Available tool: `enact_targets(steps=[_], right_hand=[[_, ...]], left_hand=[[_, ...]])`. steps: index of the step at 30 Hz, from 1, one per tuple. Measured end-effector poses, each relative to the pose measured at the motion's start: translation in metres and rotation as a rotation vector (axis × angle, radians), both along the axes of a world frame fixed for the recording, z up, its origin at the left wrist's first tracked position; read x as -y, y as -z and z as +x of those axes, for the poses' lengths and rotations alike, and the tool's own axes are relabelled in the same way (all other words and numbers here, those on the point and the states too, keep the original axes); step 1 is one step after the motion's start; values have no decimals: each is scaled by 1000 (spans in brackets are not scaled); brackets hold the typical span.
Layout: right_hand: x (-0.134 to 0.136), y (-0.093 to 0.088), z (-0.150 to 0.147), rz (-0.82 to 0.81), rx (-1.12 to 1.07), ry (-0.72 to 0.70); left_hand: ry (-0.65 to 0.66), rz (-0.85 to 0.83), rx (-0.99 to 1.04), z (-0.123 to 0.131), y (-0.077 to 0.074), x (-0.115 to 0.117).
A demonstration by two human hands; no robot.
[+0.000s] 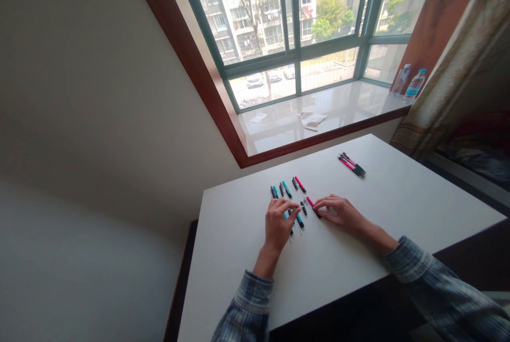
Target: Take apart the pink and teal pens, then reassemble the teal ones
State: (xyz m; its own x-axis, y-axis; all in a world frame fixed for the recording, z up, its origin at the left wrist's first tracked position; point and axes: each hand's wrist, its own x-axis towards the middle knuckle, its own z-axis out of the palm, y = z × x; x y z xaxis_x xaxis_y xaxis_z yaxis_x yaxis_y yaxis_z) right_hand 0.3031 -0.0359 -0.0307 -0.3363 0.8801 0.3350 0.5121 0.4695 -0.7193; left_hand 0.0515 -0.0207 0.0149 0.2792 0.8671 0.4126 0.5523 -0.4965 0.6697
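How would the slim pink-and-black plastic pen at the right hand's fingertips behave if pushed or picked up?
The pink-and-black plastic pen beside the right hand looks narrow and rounded, so it would probably roll if pushed across the smooth white table. Its straight, slender shape suggests it is stiff and light.

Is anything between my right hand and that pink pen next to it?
Nothing visible: the right hand has its fingertips right at the pink-and-black pen, with no other pen between them.
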Motion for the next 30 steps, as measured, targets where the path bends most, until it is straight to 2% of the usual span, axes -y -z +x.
enact_targets(steps=[12,18,25,30], right_hand=[[0,-6,-10,-37,-191,64],[-3,-4,-12,-114,-261,69],[-3,-5,-16,-274,-365,-15],[-20,-21,-9,-202,-286,-47]], left_hand=[[125,70,-48,17,6,11],[98,98,-33,19,4,13],[80,72,2,20,3,16],[2,67,-69,18,5,14]])
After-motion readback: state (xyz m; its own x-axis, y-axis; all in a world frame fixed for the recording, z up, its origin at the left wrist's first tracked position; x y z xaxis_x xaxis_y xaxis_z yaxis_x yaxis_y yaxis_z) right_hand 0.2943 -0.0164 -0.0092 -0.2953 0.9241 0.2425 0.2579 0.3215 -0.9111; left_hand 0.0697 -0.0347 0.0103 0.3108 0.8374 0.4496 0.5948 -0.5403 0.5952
